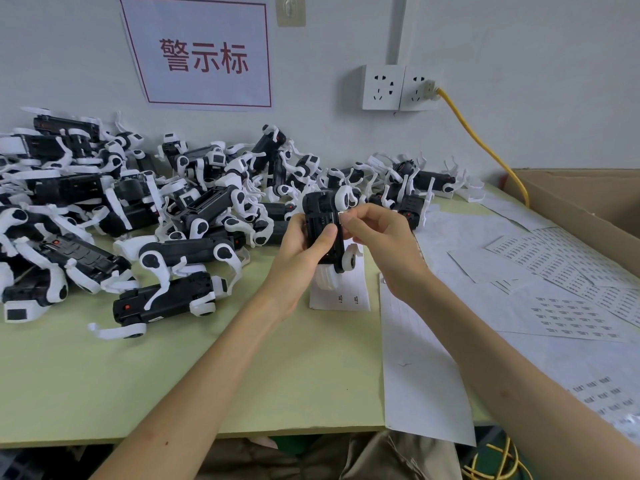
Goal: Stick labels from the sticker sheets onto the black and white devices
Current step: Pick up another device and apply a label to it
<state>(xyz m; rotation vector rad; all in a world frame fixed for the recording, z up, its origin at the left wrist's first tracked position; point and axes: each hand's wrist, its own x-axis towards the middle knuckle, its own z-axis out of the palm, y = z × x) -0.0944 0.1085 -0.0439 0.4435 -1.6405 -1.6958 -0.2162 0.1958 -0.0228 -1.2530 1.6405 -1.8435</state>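
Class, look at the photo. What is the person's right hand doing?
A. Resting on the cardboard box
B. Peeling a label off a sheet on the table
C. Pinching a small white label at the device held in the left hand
C: the right hand pinches a small white label at the upper edge of the black and white plastic device that the left hand grips.

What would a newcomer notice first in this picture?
First, the heap of black and white devices at the left and back of the table. Then the hands at the centre: the left hand grips one device while the right hand pinches a small label at its edge. On the right lie sticker sheets.
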